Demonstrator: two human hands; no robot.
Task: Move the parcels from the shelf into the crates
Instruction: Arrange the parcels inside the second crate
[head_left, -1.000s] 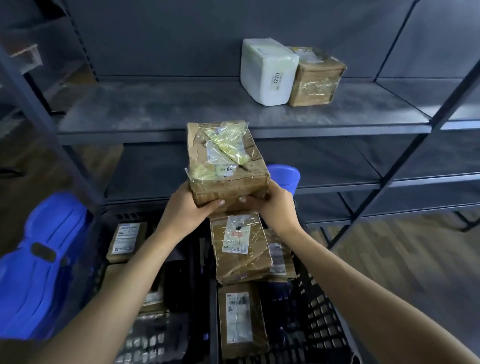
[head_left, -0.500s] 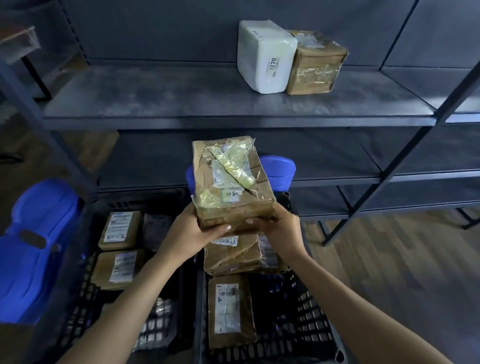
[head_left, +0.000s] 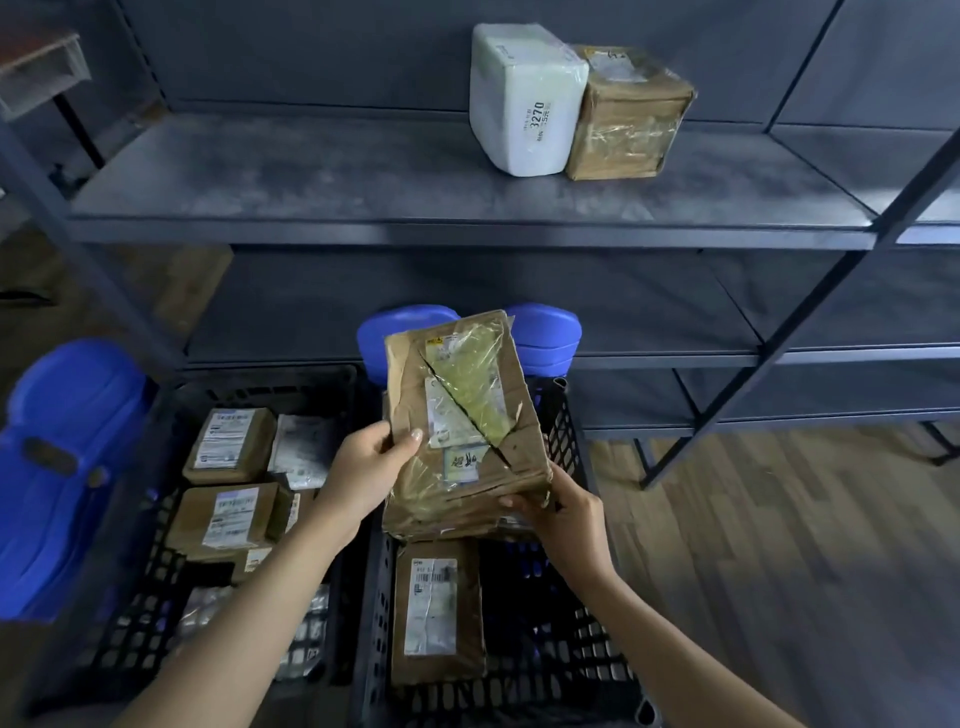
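While both hands are still holding on, the taped brown parcel (head_left: 467, 415) is hanging tilted over the far end of the right crate (head_left: 571, 654), roughly dead centre of the view. The left hand (head_left: 363, 467) is gripping its left edge from the 9 o'clock side with the thumb on the top face. The right hand (head_left: 566, 514) is curling its fingers round the near corner at about 4 o'clock. So both are closed on it and nothing is let go yet. I can't tell whether its underside is already touching the parcels below, because it's covering that spot. Progress-wise I'd say it's getting close to done. The left crate (head_left: 135, 613) down at 7 o'clock is holding several labelled boxes and bags, and a long labelled parcel (head_left: 436, 608) is lying flat in the right crate at 6 o'clock. Up at 1 o'clock on the shelf (head_left: 311, 176), only two are still waiting: a white parcel (head_left: 524, 98) and a brown box (head_left: 628, 114) sitting right against it. The lower shelves are looking bare from here. So my guess is this one is going down, then two more trips.
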